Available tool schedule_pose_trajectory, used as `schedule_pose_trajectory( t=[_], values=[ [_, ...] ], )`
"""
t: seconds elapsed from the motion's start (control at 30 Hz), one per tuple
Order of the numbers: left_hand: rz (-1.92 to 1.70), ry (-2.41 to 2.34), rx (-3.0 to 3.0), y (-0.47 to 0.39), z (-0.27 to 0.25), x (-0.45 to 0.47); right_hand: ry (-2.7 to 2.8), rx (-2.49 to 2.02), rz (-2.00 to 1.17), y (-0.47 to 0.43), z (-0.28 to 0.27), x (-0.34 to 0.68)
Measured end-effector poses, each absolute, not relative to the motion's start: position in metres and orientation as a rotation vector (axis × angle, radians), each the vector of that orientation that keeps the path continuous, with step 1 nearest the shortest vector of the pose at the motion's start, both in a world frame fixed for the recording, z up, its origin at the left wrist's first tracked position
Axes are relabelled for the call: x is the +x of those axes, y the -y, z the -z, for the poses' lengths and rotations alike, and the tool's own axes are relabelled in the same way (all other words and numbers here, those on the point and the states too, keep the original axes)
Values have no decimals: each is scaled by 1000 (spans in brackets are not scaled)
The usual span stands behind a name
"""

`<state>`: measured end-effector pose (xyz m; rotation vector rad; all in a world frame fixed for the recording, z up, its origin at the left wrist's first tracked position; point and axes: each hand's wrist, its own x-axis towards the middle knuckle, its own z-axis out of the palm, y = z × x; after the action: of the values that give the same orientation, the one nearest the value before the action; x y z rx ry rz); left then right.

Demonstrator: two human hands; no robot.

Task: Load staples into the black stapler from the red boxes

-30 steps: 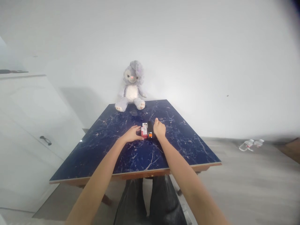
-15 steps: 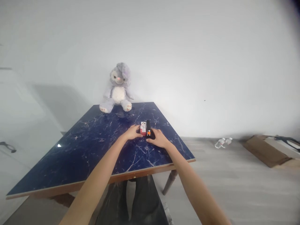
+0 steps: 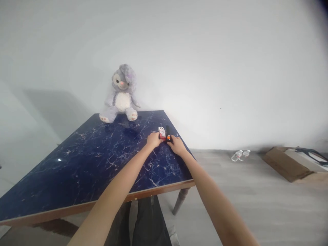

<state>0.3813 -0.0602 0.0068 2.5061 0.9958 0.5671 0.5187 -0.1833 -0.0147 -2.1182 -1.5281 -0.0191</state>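
My left hand (image 3: 153,139) is closed around the left side of a small red and white box (image 3: 162,132) with printing on it. Right beside that box stands a narrow black object (image 3: 168,131) with an orange patch; its kind is too small to make out. My right hand (image 3: 177,145) grips this black object from the right, thumb at the near side. Both items are side by side, close together or touching, over the right part of the dark blue marbled table (image 3: 84,164). The fingers' far sides are hidden.
A grey plush rabbit (image 3: 122,99) sits at the table's back edge against the white wall (image 3: 217,68). On the floor to the right lie clear plastic bottles (image 3: 237,155) and a cardboard box (image 3: 287,164). The table's right edge is close to my right forearm.
Both hands, with the red and white box and the black object between them, have shifted right and farther back on the table. The camera view has turned slightly. The plush rabbit stays in place.
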Motion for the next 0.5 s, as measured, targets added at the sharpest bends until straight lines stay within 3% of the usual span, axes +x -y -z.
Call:
schedule_pose_trajectory(
  t=[0.2,0.5],
  values=[
    [-715,-1185,2486,66,4,389,1414,-2187,58,167,14,525],
    [-447,-1019,2584,26,7,405,1329,-2225,26,168,14,523]
  ],
)
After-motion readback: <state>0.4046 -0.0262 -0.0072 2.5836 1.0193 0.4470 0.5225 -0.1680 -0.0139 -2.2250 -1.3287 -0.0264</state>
